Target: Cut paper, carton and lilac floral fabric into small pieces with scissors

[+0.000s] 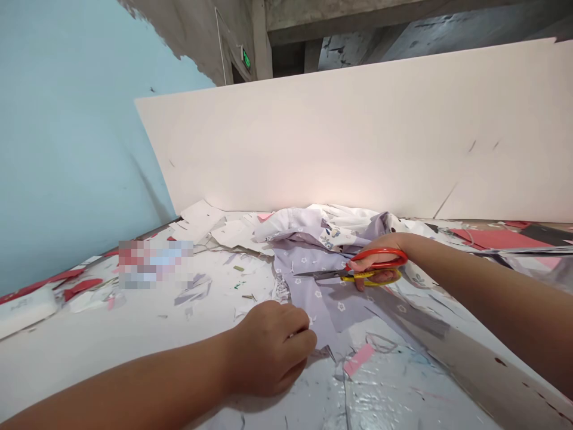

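Observation:
A lavender fabric (331, 307) with small white flowers lies across the middle of the table, bunched at its far end. My left hand (273, 349) is closed at its near left edge, with the fingers curled over the cloth. In my right hand (380, 260) is a pair of scissors (373, 269) with one red and one yellow handle loop. Their blades point left over the fabric and stand slightly apart. Whether the lower blade is under the cloth, I cannot tell.
A tall white board (349, 143) stands behind the table. Paper scraps and torn white sheets (242, 233) litter the left and back. A pink strip (359, 359) lies near the front. Red and black pieces (501, 237) sit at the right. A blue wall (80, 119) bounds the left.

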Tool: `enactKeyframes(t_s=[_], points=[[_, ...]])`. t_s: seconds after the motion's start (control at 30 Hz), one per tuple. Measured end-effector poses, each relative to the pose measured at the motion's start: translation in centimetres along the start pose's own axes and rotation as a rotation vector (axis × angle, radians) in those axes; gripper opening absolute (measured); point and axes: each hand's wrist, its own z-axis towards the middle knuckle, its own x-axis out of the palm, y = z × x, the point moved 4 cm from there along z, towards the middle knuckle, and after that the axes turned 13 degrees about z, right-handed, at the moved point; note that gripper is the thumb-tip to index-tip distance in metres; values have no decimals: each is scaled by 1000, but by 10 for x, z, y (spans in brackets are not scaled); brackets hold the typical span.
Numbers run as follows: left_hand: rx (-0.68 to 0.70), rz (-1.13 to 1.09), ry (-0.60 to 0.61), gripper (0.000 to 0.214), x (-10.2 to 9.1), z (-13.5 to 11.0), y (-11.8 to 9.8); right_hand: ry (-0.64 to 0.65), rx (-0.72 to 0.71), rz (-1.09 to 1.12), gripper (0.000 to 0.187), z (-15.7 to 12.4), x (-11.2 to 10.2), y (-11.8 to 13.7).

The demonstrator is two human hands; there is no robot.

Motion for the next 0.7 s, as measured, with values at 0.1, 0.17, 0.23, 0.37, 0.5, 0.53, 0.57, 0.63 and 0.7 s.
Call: enactKeyframes(t_s=[0.1,0.17,0.23,0.37,0.5,0.53,0.57,0.63,0.7], points=[[3,4,-10,8,-1,1,1,39,-10,2,69,6,-7,-3],[1,5,-13,8,-1,2,1,59,-18,8,72,8,-10,-4],[-5,5,-7,9,-1,2,2,69,-21,19,70,9,-11,-4],[-11,-7,8,9,0,3,2,100,9,33,69,10,-10,-3],[8,0,6,6,0,5,1,123,32,37,70,13,-13,-3],[15,9,9,5,-1,5,1,126,31,39,69,14,-13,-4],[23,17,15,6,-1,5,1,131,27,43,69,14,-14,-4],[36,26,24,7,-2,5,1,139,20,50,71,12,-13,-4],[46,22,24,9,-3,6,1,136,7,54,72,9,-10,-3]])
